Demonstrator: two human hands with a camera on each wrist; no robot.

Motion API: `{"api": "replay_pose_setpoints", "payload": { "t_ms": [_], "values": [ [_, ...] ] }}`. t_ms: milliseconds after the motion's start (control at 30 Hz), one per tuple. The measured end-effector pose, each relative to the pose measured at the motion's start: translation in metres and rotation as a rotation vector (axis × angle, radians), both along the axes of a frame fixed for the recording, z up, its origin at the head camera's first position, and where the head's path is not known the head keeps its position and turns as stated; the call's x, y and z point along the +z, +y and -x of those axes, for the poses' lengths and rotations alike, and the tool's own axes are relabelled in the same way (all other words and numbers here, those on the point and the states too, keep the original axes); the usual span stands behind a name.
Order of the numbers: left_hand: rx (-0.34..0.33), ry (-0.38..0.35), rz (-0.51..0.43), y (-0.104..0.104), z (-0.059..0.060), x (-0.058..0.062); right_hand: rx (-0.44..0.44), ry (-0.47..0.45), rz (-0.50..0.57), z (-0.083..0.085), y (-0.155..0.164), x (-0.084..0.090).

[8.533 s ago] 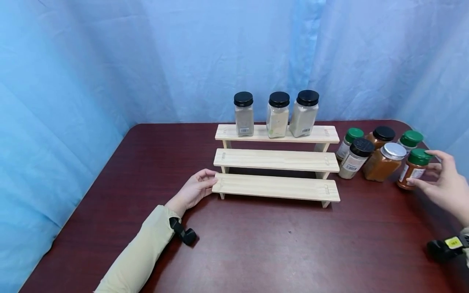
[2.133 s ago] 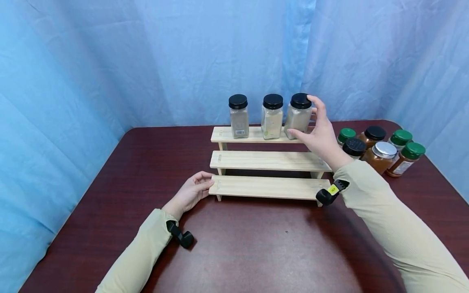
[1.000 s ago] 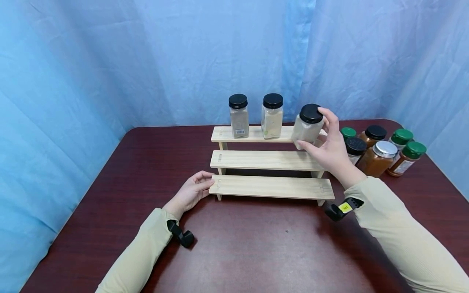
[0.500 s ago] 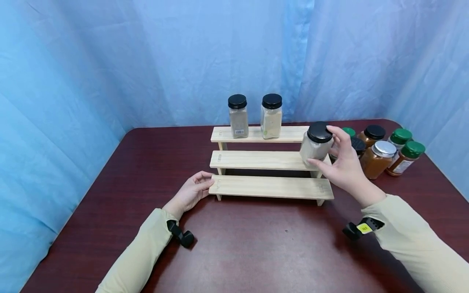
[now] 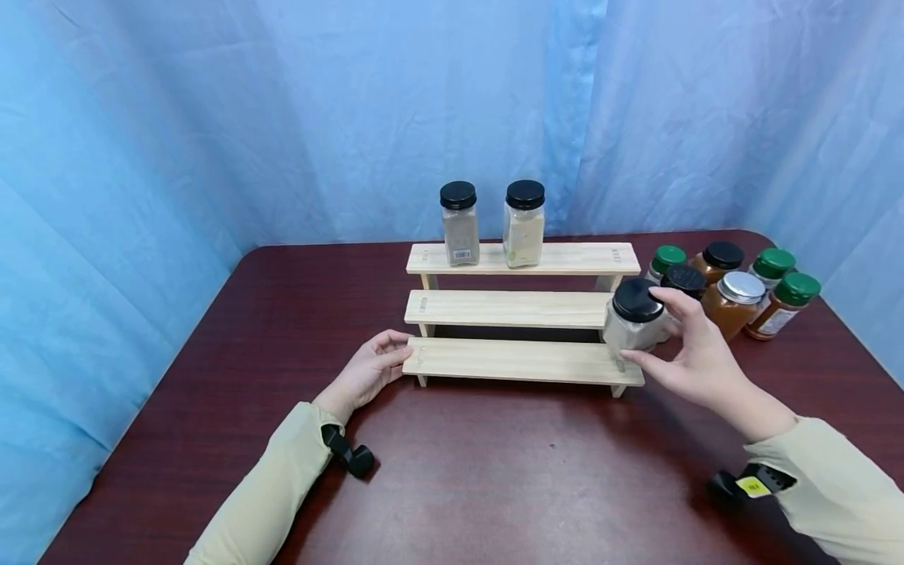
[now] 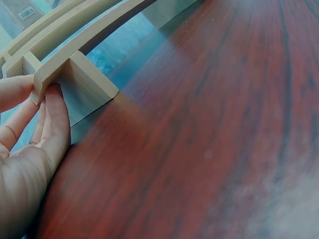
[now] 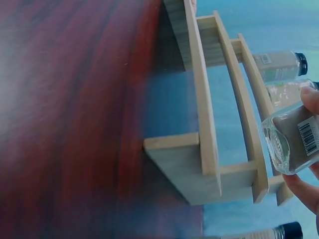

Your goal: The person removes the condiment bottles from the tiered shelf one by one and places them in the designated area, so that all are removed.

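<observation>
A three-tier wooden spice rack stands on the dark red table. My left hand pinches the left end of its lowest shelf; the left wrist view shows the thumb above and fingers below the board. My right hand holds a glass spice jar with a black lid and pale powder, thumb on one side and fingers on the other. This jar is in the air over the rack's right end. The right wrist view shows its barcode label and its bare glass base. Two similar jars, one greyish and one cream, stand on the top shelf.
Right of the rack stand several more spice bottles: green-lidded ones, a silver-lidded brown jar, a black-lidded brown jar and a black-lidded bottle partly behind the held jar. Blue curtains surround the table.
The right hand first touched a green-lidded bottle, then gripped the rightmost jar on the top shelf. It has lifted this jar off and brought it forward, down and right. The left hand stays put.
</observation>
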State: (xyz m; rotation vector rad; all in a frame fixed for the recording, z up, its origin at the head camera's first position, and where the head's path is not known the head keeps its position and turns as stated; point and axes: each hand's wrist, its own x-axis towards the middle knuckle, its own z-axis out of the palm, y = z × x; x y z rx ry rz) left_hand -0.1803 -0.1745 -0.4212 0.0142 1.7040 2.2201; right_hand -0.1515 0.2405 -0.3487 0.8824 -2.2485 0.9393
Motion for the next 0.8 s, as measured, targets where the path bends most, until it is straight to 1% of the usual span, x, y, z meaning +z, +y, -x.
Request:
{"api": "replay_pose_setpoints", "payload": {
  "t_ms": [167,400,633,800],
  "values": [
    [-0.013,0.012,-0.011,0.000,0.001,0.000,0.001,-0.003,-0.027,-0.010,0.012,-0.004],
    [-0.011,0.002,-0.015,0.000,0.000,0.000,0.006,-0.033,-0.060,-0.020,0.028,-0.013],
    [-0.007,-0.009,-0.021,0.000,0.000,0.002,-0.052,-0.079,-0.077,-0.028,0.043,-0.021],
    [-0.012,-0.005,-0.036,-0.001,-0.001,0.002,-0.085,-0.129,-0.089,-0.029,0.050,-0.024]
  ]
}}
